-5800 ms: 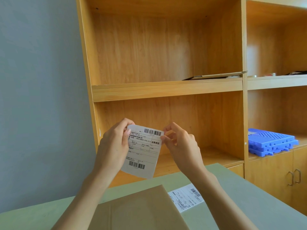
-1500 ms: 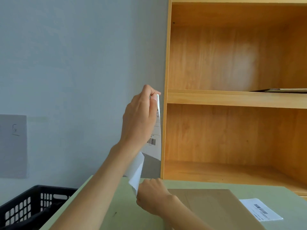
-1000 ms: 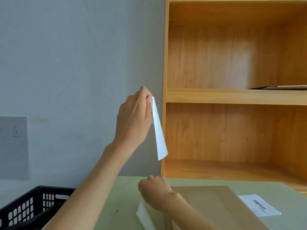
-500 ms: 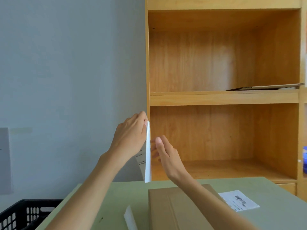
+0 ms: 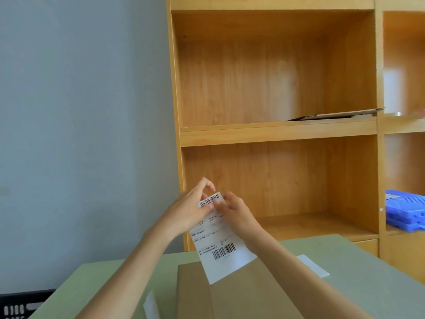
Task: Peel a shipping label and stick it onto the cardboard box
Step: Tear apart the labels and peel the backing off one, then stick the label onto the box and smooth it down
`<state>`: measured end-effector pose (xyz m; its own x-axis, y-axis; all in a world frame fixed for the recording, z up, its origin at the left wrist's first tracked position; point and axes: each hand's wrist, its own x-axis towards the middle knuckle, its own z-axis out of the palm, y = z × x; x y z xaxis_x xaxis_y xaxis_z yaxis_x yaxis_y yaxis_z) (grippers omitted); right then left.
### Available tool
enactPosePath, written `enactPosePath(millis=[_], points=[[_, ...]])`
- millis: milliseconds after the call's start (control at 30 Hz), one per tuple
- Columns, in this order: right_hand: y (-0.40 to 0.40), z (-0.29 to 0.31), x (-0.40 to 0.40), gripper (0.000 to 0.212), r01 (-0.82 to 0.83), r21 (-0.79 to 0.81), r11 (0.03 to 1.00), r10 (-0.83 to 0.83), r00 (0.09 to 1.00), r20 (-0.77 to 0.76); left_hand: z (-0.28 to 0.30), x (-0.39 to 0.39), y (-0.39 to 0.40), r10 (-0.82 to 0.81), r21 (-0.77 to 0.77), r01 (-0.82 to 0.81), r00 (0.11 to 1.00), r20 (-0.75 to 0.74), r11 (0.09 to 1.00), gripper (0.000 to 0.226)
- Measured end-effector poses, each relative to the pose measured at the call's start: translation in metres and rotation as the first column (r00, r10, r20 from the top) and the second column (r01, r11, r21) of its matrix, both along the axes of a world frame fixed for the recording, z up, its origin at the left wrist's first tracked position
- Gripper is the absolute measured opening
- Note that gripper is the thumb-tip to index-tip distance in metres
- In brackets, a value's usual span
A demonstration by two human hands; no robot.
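A white shipping label [image 5: 219, 242] with two barcodes hangs printed side toward me, above the far edge of the brown cardboard box [image 5: 232, 295]. My left hand [image 5: 187, 211] pinches its upper left corner. My right hand [image 5: 236, 214] grips its upper right edge. The label's lower corner overlaps the box top in view; whether it touches I cannot tell. The box lies flat on the green table [image 5: 358, 270].
A white strip of peeled backing [image 5: 150, 305] lies on the table left of the box. Another white label sheet [image 5: 314, 268] lies right of my arm. A black crate [image 5: 20, 305] sits at lower left. Wooden shelves [image 5: 276, 132] stand behind, with blue trays [image 5: 406, 210] at right.
The backing came off and my right hand dropped it on the table. My right hand then rose to the label, which turned from edge-on to face me and came lower.
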<state>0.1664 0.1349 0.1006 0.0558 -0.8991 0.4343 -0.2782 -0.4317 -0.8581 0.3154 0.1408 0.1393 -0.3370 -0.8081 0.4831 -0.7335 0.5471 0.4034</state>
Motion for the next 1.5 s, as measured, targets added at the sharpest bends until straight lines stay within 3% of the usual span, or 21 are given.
enactPosePath(millis=[133, 267, 400, 633, 833, 1000, 1067, 1200, 1333, 1500], points=[[-0.008, -0.013, -0.023, 0.018, 0.084, 0.026, 0.996, -0.085, 0.996, 0.006, -0.018, -0.017, -0.007, -0.001, 0.017, 0.001, 1.0, 0.0, 1.0, 0.036], [-0.015, -0.022, -0.039, 0.014, 0.117, 0.075, 0.99, -0.12, 0.992, 0.034, -0.035, -0.025, -0.019, 0.117, -0.01, -0.117, 0.992, 0.05, 0.993, 0.019], [-0.02, -0.028, -0.042, 0.021, 0.095, 0.117, 0.989, -0.092, 0.995, -0.031, -0.046, -0.026, -0.03, 0.097, 0.058, -0.091, 0.989, -0.112, 0.994, 0.021], [-0.018, -0.033, -0.039, 0.031, 0.058, 0.147, 0.987, -0.036, 0.988, -0.149, -0.063, -0.021, -0.037, 0.059, 0.23, 0.004, 0.962, -0.265, 0.973, 0.022], [-0.018, -0.043, -0.036, 0.036, 0.099, 0.206, 0.973, -0.05, 0.971, -0.232, -0.08, -0.014, -0.04, 0.036, 0.291, 0.026, 0.978, -0.207, 0.956, 0.024], [-0.026, -0.055, -0.032, 0.029, 0.229, 0.235, 0.945, -0.114, 0.9, -0.421, -0.099, -0.011, -0.05, 0.064, 0.437, 0.032, 0.977, -0.203, 0.899, 0.021], [-0.031, -0.062, -0.031, 0.041, 0.274, 0.233, 0.933, -0.131, 0.863, -0.488, -0.107, -0.01, -0.054, 0.08, 0.473, 0.028, 0.975, -0.206, 0.881, 0.021], [-0.042, -0.075, -0.03, 0.052, 0.317, 0.234, 0.919, -0.141, 0.82, -0.555, -0.116, -0.01, -0.057, 0.081, 0.485, 0.026, 0.977, -0.198, 0.874, 0.026], [-0.052, -0.086, -0.029, 0.034, 0.352, 0.255, 0.9, -0.128, 0.775, -0.619, -0.125, -0.011, -0.061, 0.079, 0.487, 0.005, 0.985, -0.152, 0.873, 0.028], [-0.051, -0.088, -0.029, 0.043, 0.364, 0.237, 0.901, -0.122, 0.734, -0.668, -0.131, -0.016, -0.063, 0.102, 0.423, -0.085, 0.995, -0.017, 0.902, 0.031]])
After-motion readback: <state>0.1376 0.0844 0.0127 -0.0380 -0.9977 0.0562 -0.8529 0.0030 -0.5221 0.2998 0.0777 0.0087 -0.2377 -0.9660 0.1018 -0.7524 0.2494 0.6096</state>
